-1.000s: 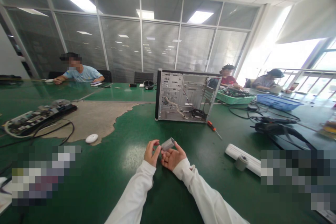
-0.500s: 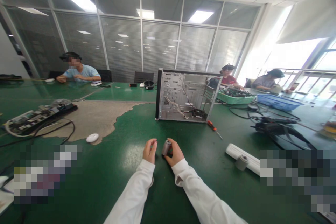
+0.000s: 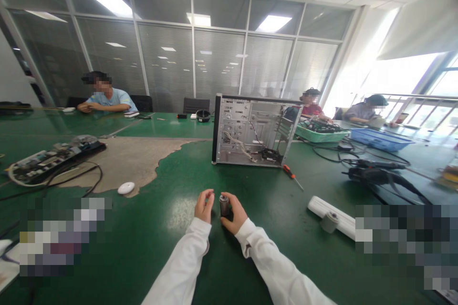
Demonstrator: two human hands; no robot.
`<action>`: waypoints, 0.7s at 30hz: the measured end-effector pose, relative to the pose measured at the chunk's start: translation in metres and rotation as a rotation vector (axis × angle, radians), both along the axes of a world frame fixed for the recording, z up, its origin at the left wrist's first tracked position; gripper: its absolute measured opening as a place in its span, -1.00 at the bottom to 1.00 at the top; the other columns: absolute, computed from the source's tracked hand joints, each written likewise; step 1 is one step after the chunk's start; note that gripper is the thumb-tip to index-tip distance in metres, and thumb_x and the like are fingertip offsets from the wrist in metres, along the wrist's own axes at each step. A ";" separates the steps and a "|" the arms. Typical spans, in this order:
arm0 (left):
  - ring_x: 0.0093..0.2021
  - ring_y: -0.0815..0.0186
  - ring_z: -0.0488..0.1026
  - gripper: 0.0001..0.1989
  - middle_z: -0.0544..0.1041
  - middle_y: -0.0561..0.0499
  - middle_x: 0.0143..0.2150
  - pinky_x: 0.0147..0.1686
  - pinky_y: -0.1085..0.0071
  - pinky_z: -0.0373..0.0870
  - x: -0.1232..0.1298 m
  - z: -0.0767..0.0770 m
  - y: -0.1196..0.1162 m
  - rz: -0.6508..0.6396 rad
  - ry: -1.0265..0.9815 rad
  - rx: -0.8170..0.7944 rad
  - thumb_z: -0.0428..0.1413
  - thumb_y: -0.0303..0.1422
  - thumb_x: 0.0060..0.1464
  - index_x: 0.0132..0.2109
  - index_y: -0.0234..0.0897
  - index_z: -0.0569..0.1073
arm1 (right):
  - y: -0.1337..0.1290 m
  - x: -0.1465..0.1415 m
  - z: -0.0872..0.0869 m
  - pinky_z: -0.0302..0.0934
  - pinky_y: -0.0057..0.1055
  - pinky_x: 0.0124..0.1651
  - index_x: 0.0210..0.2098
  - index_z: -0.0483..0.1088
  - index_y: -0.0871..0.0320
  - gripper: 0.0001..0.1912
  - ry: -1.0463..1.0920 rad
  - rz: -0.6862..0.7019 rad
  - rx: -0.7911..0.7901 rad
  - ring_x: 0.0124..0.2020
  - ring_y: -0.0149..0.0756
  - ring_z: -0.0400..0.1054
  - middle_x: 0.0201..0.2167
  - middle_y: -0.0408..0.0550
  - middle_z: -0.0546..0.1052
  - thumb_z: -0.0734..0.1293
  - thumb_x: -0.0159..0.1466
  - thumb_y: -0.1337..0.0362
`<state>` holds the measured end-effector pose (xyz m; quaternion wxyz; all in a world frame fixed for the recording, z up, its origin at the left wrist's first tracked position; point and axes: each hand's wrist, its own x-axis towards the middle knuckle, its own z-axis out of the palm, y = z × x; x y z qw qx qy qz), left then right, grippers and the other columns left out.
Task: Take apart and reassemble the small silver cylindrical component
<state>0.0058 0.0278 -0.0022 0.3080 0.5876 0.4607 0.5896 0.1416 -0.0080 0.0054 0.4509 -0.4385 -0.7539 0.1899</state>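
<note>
My right hand (image 3: 234, 214) grips a small grey metal cylinder (image 3: 224, 206) that looks like a small electric motor, thumb and fingers round its right side. The cylinder stands about upright, with a small fitting on its top end. Just to its left is my left hand (image 3: 204, 206), its fingers curled in and the thumb against them; something tiny and dark may show at the fingertips, too small to name. A gap lies between the left hand and the cylinder. A similar metal cylinder (image 3: 329, 222) stands by a white bar (image 3: 318, 207) on the right.
An open computer case (image 3: 252, 159) stands ahead, with an orange-handled screwdriver (image 3: 293, 177) beside it. At left are a circuit board assembly (image 3: 53, 159) and a white disc (image 3: 126, 188). Baskets (image 3: 322, 136), cables and a power tool (image 3: 375, 174) lie right. Several people sit across the table.
My right hand has brought the cylinder a little lower and to the left, and turned it from tilted to about upright. My left hand has hardly moved.
</note>
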 end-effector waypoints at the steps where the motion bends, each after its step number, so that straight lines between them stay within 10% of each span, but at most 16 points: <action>1: -0.24 0.25 0.36 -0.70 0.42 -0.08 -0.27 -0.27 0.33 0.27 0.000 0.000 0.000 0.000 0.003 -0.003 -0.10 -0.20 -0.02 -0.21 -0.31 0.33 | -0.001 -0.001 0.000 0.18 -0.29 -0.14 0.01 0.04 0.12 -0.30 0.007 0.000 -0.002 -0.02 -0.17 0.09 -0.04 0.03 0.20 0.23 -0.15 0.48; 10: -0.20 0.28 0.34 -0.53 0.40 0.00 -0.24 -0.19 0.31 0.25 0.003 -0.003 -0.004 -0.233 0.284 -0.053 -0.02 -0.62 -0.33 -0.15 -0.25 0.28 | 0.004 -0.001 -0.007 0.23 -0.43 -0.30 0.03 -0.05 0.12 -0.26 0.137 -0.051 -0.056 -0.25 -0.31 0.27 -0.25 -0.08 0.34 0.18 -0.16 0.51; 21: -0.27 0.28 0.33 -0.64 0.37 0.00 -0.31 -0.25 0.34 0.28 0.004 0.009 -0.009 -0.281 0.439 0.148 0.08 -0.59 -0.36 -0.28 -0.28 0.34 | 0.007 0.003 -0.011 0.24 -0.39 -0.19 -0.01 0.04 0.10 -0.25 0.190 -0.041 -0.001 -0.26 -0.34 0.28 -0.27 -0.10 0.35 0.11 -0.24 0.57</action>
